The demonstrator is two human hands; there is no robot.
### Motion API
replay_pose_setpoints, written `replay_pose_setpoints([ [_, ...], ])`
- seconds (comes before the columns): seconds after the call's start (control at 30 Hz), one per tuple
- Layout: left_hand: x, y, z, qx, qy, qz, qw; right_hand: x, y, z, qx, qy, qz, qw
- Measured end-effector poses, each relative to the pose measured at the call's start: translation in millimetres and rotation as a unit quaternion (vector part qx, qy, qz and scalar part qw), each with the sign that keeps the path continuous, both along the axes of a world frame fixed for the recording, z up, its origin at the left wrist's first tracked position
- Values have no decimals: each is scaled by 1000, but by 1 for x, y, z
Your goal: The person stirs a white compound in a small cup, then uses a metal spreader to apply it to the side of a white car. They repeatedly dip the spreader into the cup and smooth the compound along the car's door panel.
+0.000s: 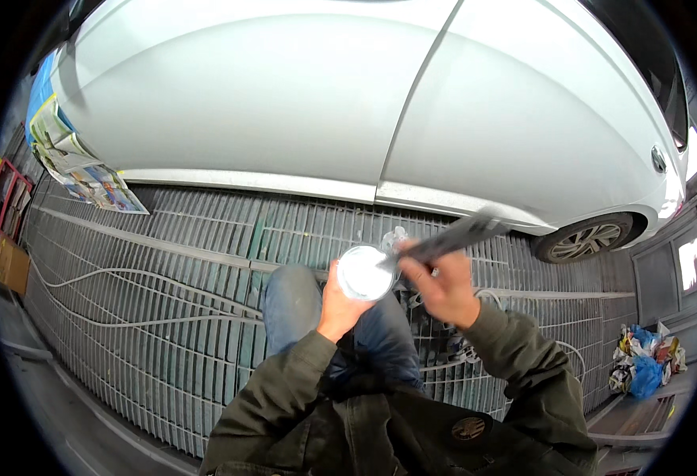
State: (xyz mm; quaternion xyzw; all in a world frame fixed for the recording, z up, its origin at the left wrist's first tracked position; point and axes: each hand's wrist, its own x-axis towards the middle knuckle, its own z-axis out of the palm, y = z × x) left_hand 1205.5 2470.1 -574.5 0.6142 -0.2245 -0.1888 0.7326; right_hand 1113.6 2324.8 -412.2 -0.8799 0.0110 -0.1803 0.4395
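The left hand (339, 305) is wrapped around a small round cup (364, 272) of white paint, its grip closed on the side wall from below at about 7 o'clock. Judging by its size the cup is light, with thin walls and liquid inside, so it is best held level around the body, not by the rim. At 3 o'clock from the cup, the right hand (444, 285) pinches a flat dark stirring stick (452, 236), grip closed on its middle; its lower end dips into the paint. The stick looks stiff and light.
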Motion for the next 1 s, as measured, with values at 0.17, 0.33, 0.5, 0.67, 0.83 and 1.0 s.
replay_pose_setpoints([
  [0.17,5,10,13,-7,21,-125,992,11,-5,15,-45,-47,196,979],
  [0.33,32,23,68,67,22,-465,883,38,-4,48,91,-55,300,948],
  [0.5,47,27,89,108,21,-580,807,46,24,67,480,81,368,792],
  [0.67,53,30,66,145,48,-618,771,58,50,68,501,63,461,730],
  [0.83,51,40,76,51,-34,-498,865,65,40,50,394,-13,280,875],
  [1.0,39,45,70,0,26,-268,963,53,28,30,373,-114,99,915],
])
